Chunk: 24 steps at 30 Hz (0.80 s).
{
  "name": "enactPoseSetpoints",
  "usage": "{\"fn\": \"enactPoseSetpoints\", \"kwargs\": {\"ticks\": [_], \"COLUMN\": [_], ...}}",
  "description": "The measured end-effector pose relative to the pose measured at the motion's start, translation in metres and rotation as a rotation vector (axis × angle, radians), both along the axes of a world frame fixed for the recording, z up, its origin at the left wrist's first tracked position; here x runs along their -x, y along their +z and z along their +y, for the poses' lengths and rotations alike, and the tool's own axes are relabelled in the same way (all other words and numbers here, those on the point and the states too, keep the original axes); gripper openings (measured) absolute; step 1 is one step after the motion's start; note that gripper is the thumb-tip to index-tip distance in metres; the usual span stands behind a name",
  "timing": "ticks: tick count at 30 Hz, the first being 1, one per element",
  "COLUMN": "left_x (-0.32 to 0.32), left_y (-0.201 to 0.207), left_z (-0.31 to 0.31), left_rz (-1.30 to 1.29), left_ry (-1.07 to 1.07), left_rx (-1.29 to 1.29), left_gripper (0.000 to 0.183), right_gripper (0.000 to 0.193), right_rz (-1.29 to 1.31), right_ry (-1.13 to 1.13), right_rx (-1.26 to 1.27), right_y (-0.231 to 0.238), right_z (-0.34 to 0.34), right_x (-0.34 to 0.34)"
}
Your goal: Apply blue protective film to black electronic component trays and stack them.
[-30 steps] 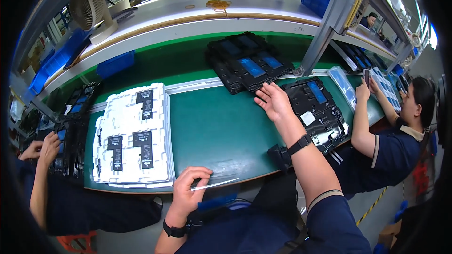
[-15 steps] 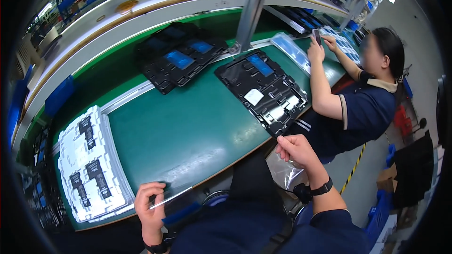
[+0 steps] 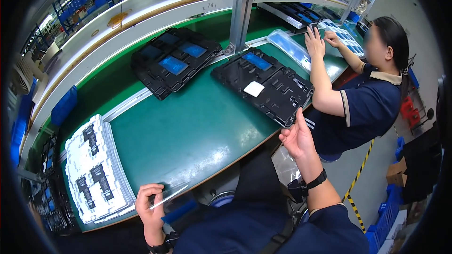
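Note:
My left hand [image 3: 150, 207] is closed at the near table edge, fingers curled around a thin clear plastic strip [image 3: 170, 196] that points up and to the right. My right hand [image 3: 297, 138] is open with its fingers apart, the fingertips at the near right corner of a black plastic tray [image 3: 282, 89]. Whether they touch the tray, I cannot tell. A small white square piece [image 3: 254, 89] and a blue rectangle [image 3: 257, 61] show on that tray. Left of my left hand, a stack of white trays [image 3: 101, 160] holds several flat black parts [image 3: 99, 174].
More black trays [image 3: 174, 63] with blue rectangles lie at the back of the green table [image 3: 174, 131]. A metal post [image 3: 241, 14] stands behind, under a shelf [image 3: 155, 0]. At the right, a co-worker [image 3: 372, 89] holds a small dark object near a clear-wrapped blue pack [image 3: 288, 47].
My right hand has moved up and right along the tray's corner, its fingers opening from a pinch. Glare on the tray has faded. My left hand still holds the strip.

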<state>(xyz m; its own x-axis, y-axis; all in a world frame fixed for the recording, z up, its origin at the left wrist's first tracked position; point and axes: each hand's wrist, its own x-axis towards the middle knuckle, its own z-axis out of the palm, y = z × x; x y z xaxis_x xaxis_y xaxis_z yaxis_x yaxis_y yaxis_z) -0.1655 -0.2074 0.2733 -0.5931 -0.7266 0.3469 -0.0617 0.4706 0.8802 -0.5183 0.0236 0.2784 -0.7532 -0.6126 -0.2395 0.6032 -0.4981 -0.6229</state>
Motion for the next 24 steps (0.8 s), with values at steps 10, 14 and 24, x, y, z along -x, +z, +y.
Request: {"fn": "enactPoseSetpoints", "kwargs": {"ticks": [10, 14, 24], "left_x": [0.001, 0.0, 0.003], "left_y": [0.007, 0.006, 0.011], "left_z": [0.002, 0.001, -0.001], "left_rz": [-0.036, -0.04, -0.024], "left_ry": [0.009, 0.002, 0.037], "left_rx": [0.051, 0.036, 0.099], "left_gripper": [0.009, 0.009, 0.008], "right_gripper": [0.031, 0.038, 0.033], "right_rz": [0.24, 0.22, 0.375], "right_ry": [0.013, -0.079, 0.268], "right_rx": [-0.114, -0.02, 0.051], "right_y": [0.019, 0.031, 0.051], "right_z": [0.013, 0.01, -0.097], "right_x": [-0.018, -0.031, -0.017]}}
